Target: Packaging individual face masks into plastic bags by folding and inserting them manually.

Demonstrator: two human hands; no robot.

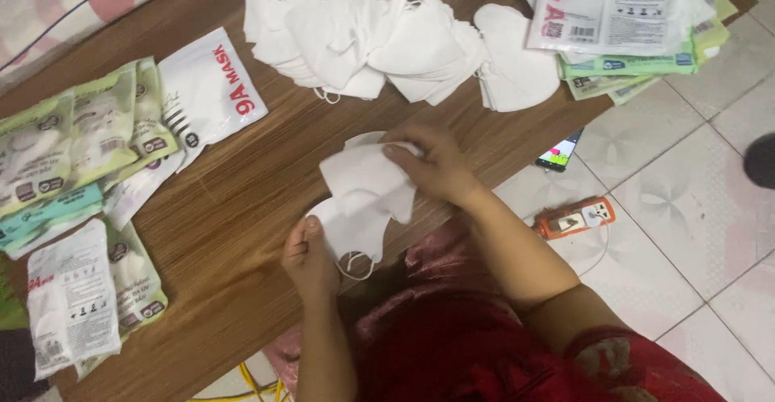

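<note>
My left hand pinches the lower edge of a small stack of white face masks above the wooden table. My right hand grips the top of the same stack from the right, thumb across the uppermost mask. An ear loop dangles under the stack near my left hand. A big loose heap of white masks lies at the far side of the table, beyond both hands.
Packaged masks in green and white pouches lie at the left, more packs at the top right. On the tiled floor to the right sit a phone and an orange power strip. Red clothing covers my lap.
</note>
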